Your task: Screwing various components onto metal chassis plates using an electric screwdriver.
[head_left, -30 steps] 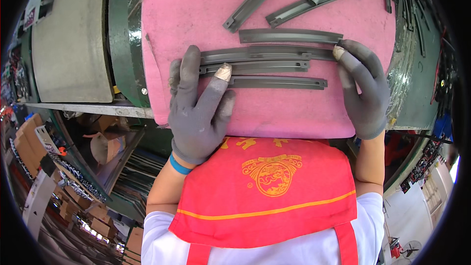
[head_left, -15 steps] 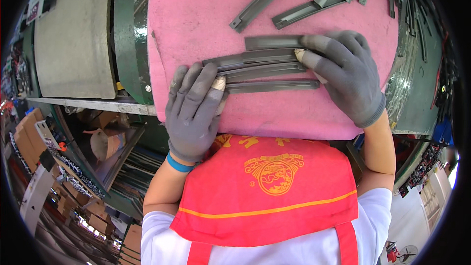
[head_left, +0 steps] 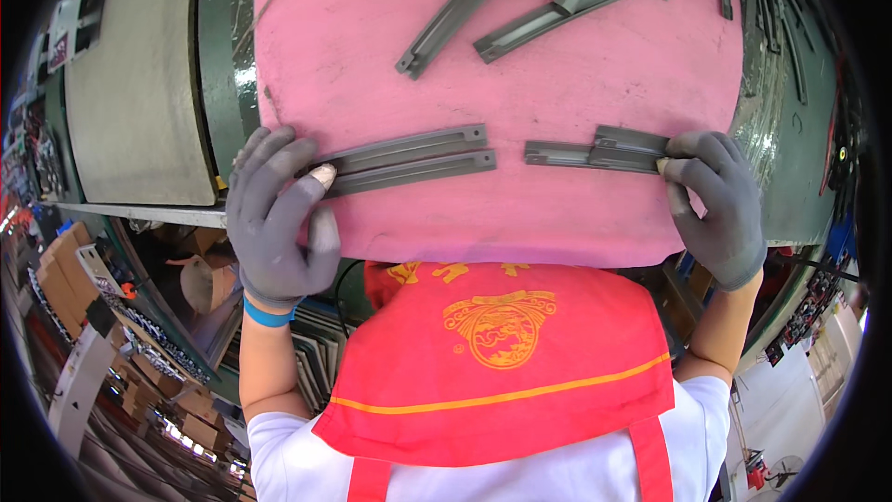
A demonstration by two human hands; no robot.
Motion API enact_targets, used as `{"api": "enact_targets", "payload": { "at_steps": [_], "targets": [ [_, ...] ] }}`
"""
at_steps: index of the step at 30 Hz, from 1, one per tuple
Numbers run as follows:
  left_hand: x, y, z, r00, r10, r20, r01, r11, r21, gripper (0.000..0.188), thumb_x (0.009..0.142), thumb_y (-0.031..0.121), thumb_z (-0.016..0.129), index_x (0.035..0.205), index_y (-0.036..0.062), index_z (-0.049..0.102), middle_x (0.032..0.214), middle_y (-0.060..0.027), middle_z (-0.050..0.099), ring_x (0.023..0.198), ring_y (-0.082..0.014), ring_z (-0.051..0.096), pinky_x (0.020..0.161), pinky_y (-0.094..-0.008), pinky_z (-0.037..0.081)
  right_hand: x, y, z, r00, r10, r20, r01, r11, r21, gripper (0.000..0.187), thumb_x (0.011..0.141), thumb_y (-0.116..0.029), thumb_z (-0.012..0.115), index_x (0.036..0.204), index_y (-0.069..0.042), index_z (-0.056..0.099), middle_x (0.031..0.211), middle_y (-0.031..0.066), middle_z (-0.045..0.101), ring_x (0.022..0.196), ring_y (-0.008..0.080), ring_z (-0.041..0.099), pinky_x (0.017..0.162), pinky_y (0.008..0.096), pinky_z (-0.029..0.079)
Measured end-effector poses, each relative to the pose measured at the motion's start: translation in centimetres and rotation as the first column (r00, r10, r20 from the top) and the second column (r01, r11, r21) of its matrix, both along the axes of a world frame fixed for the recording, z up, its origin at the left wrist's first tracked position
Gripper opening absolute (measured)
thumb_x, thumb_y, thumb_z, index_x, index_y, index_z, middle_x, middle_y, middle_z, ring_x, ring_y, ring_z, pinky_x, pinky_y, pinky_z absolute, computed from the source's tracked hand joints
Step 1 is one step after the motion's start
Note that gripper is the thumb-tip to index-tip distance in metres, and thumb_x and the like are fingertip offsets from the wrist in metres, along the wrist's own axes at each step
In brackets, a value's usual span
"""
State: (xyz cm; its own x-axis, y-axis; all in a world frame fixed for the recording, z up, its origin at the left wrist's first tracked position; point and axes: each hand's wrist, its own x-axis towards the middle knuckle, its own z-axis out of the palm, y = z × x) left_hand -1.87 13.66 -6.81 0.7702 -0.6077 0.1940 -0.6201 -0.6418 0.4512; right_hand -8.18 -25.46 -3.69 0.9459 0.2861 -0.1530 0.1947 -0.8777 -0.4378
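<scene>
Both my hands wear grey gloves with pale fingertip coverings. At the left of the pink mat (head_left: 557,223), my left hand (head_left: 279,218) grips the outer ends of two dark grey channel strips, an upper strip (head_left: 413,148) and a lower strip (head_left: 423,171) lying side by side. My right hand (head_left: 720,204) pinches the right ends of two more, a longer lower strip (head_left: 561,153) and an upper strip (head_left: 632,141) that overlaps it. A gap of pink mat separates the two pairs. Small holes show near some strip ends; the gripped ends are hidden by my fingers.
Several loose channel strips (head_left: 465,9) lie piled on the mat's far side, and more strips (head_left: 767,0) at the far right. A grey-beige board (head_left: 135,74) stands left of the mat. Cardboard boxes (head_left: 67,256) are at the lower left.
My hands have moved apart, left and right, and the strips that lay bunched between them are now split into two pairs. The view has shifted slightly.
</scene>
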Motion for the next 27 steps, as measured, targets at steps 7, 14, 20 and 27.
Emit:
{"api": "enact_targets", "payload": {
  "at_steps": [7, 14, 20, 27],
  "targets": [
    [2.1, -12.3, -0.4, 0.995, -0.028, 0.093, 0.028, 1.000, -0.002, 0.026, 0.082, 0.010, 0.065, 0.108, 0.0054, 0.065, 0.103, -0.0111, 0.063, 0.091, -0.0312, 0.060, 0.078, -0.0397, 0.049, 3.7, -1.0, -1.0, 0.972, -0.169, 0.162, 0.139, 0.973, 0.182, 0.021, 0.077, -0.003, 0.068, 0.098, -0.005, 0.066, 0.095, 0.0091, 0.062, 0.080, 0.0300, 0.061, 0.072, 0.0377, 0.049],
    [1.0, -14.3, -0.5, 0.998, 0.024, 0.050, -0.033, 0.978, 0.205, 0.018, 0.080, 0.011, 0.059, 0.098, 0.0103, 0.061, 0.084, -0.0070, 0.052, 0.081, -0.0245, 0.056, 0.068, -0.0359, 0.048, 10.3, 0.3, -1.0, 0.862, -0.033, 0.507, 0.132, 0.978, -0.161, 0.046, 0.079, 0.001, 0.053, 0.122, -0.012, 0.063, 0.128, 0.0146, 0.057, 0.100, 0.0315, 0.062, 0.086, 0.0404, 0.049],
    [1.1, -17.0, -0.2, 0.981, -0.062, -0.183, 0.050, 0.996, -0.072, 0.026, 0.081, 0.012, 0.068, 0.106, 0.0092, 0.064, 0.090, -0.0118, 0.059, 0.080, -0.0319, 0.059, 0.068, -0.0400, 0.048, 11.9, -0.8, -2.1, 0.897, 0.129, 0.422, -0.014, 0.964, -0.266, 0.051, 0.077, -0.005, 0.061, 0.127, -0.017, 0.060, 0.137, 0.0103, 0.050, 0.116, 0.0293, 0.052, 0.101, 0.0433, 0.035],
    [5.7, -18.1, -0.8, 0.988, 0.125, 0.090, -0.128, 0.991, 0.028, 0.020, 0.076, 0.007, 0.064, 0.096, 0.0081, 0.061, 0.088, -0.0111, 0.056, 0.082, -0.0305, 0.059, 0.066, -0.0402, 0.049, 9.5, -1.0, -3.9, 0.775, 0.311, 0.550, -0.135, 0.932, -0.337, 0.020, 0.085, -0.019, 0.062, 0.104, -0.012, 0.066, 0.089, 0.0044, 0.061, 0.084, 0.0252, 0.060, 0.074, 0.0362, 0.048]
  ]
}}
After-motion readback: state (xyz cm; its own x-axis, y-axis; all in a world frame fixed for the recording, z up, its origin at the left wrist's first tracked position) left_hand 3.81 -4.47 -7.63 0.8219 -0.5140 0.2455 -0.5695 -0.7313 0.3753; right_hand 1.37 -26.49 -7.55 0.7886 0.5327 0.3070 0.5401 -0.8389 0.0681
